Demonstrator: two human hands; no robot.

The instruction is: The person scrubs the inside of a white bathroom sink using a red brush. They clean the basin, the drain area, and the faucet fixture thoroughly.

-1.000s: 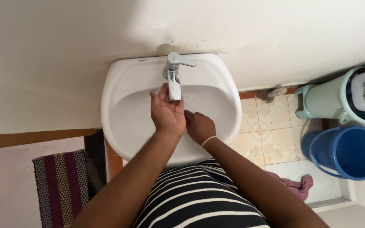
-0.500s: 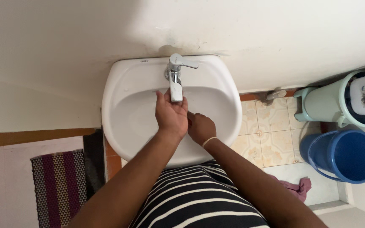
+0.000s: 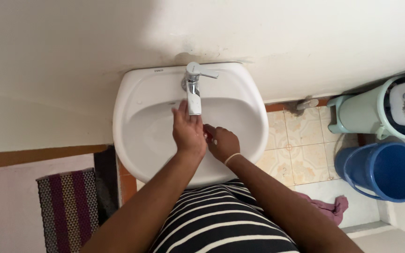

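My left hand (image 3: 188,133) lies flat, palm down, just under the spout of a chrome tap (image 3: 193,89), over the bowl of a white wash basin (image 3: 132,93). It holds nothing. My right hand (image 3: 223,144) is curled beside and slightly below it, fingertips against the left hand's edge. A small red bit shows at those fingertips; I cannot tell what it is. A thin pale band circles the right wrist. The tap's lever points right. No running water can be made out.
A blue bucket (image 3: 380,171) and a pale green bin (image 3: 366,112) stand on the tiled floor to the right. A pink cloth (image 3: 333,206) lies below them. A striped mat (image 3: 66,206) lies at the lower left. The white wall runs behind the basin.
My left hand has drawn back a little from the spout and its fingers have closed together. The right hand has stayed tucked against it, and a red bit now shows at its fingertips.
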